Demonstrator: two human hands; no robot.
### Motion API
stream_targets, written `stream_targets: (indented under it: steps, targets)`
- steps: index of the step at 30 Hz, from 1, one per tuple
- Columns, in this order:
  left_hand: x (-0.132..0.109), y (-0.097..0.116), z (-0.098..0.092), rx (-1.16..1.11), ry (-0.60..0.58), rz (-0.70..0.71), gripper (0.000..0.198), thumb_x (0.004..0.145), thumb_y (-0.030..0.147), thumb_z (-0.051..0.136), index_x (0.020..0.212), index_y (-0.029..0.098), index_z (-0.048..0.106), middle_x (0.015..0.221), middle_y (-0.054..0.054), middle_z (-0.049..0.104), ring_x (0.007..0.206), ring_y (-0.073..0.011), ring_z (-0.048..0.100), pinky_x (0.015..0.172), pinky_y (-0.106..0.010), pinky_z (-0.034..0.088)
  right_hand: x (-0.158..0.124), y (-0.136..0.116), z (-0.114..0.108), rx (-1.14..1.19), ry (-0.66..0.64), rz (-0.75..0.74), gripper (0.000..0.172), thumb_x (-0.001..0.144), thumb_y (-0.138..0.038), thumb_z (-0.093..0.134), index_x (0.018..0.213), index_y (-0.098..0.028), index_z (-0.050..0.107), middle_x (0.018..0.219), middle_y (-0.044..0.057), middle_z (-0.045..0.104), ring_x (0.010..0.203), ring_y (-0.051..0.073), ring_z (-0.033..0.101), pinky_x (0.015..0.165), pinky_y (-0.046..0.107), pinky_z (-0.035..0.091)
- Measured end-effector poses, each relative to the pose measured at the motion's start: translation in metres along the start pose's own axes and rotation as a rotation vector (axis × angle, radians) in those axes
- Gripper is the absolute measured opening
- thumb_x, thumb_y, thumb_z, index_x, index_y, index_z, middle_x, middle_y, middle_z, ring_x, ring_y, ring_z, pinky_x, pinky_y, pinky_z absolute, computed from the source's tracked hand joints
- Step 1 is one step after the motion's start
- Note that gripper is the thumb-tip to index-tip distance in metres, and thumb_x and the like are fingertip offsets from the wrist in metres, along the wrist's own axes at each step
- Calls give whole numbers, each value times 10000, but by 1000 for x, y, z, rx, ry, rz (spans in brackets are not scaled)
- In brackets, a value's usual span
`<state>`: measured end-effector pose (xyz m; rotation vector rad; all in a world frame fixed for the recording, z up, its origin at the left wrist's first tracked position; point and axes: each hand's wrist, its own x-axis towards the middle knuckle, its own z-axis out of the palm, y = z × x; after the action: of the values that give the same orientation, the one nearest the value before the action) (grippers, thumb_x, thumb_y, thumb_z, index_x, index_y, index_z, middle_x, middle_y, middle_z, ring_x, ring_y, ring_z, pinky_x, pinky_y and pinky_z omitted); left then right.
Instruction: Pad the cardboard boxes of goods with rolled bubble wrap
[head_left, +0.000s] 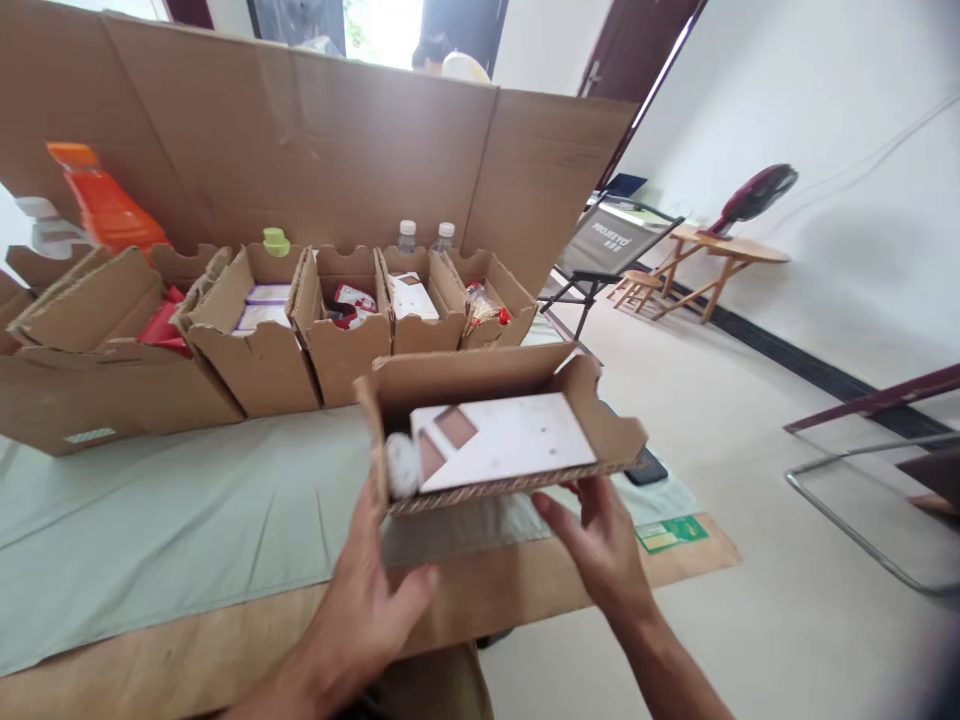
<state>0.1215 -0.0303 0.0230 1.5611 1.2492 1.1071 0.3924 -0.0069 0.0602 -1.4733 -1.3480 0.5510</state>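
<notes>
An open cardboard box (487, 372) is raised in front of me, tilted toward me above the table. Inside it lie a white flat box (517, 435) with brown patches and, at the left end, a small white rounded item (403, 465). My left hand (371, 580) grips the box's left end, the thumb apart and the other fingers mostly hidden behind the cardboard. My right hand (596, 545) holds the lower right side from below, its fingertips partly covered by the box.
Several cardboard bins (255, 375) stand in a row at the back, holding packets and boxes. Behind them are an orange bottle (112, 205), clear bottles (406, 237) and a cardboard screen (337, 150). A dark phone (646, 468) lies on the cloth (247, 510), right of the held box.
</notes>
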Motion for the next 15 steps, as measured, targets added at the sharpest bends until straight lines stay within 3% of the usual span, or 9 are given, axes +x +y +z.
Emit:
stream_targets:
  steps: [3, 5, 7, 10, 13, 15]
  targets:
    - [-49, -14, -44, 79, 200, -244, 645, 911, 491, 690, 1485, 265, 498, 1426, -125, 621, 1447, -398, 510, 1244, -650, 369, -26, -32, 33, 44, -124, -42, 441, 855, -442, 767, 1232, -244, 654, 1197, 96, 748, 1119, 305, 691, 973, 446, 572]
    - [-50, -13, -75, 52, 263, -237, 708, 855, 516, 754, 1478, 298, 496, 1416, -92, 620, 1426, -390, 530, 1258, -637, 363, -20, -54, 64, 133, -230, -91, 519, 841, -393, 760, 1319, -242, 626, 1291, 92, 720, 1194, 304, 665, 1031, 450, 554]
    - [-37, -5, -91, 40, 303, -197, 723, 860, 513, 755, 1495, 306, 479, 1467, -86, 578, 1451, -388, 499, 1257, -643, 361, -4, -68, 85, 202, -271, -139, 547, 838, -397, 751, 1343, -241, 613, 1337, 87, 702, 1224, 300, 648, 1068, 462, 534]
    - [-25, 7, -80, 48, 300, -124, 741, 885, 496, 736, 1532, 286, 442, 1481, -113, 567, 1451, -390, 498, 1230, -654, 390, 8, -64, 86, 250, -238, -157, 502, 869, -497, 733, 1289, -239, 637, 1301, 90, 720, 1186, 301, 668, 1063, 474, 535]
    - [-38, 8, -47, 141, 257, -58, 720, 915, 467, 695, 1545, 217, 453, 1434, -162, 611, 1462, -399, 492, 1247, -640, 362, -8, -38, 61, 216, -97, -114, 436, 993, -578, 566, 1264, -253, 669, 1239, 92, 747, 1214, 311, 670, 1098, 492, 510]
    - [-50, 6, -30, 222, 190, 4, 725, 914, 432, 689, 1552, 175, 460, 1431, -191, 616, 1470, -407, 485, 1252, -618, 369, -24, -19, 46, 212, 0, -101, 517, 1039, -599, 445, 1379, -255, 628, 1318, 108, 720, 1360, 329, 591, 1176, 524, 447]
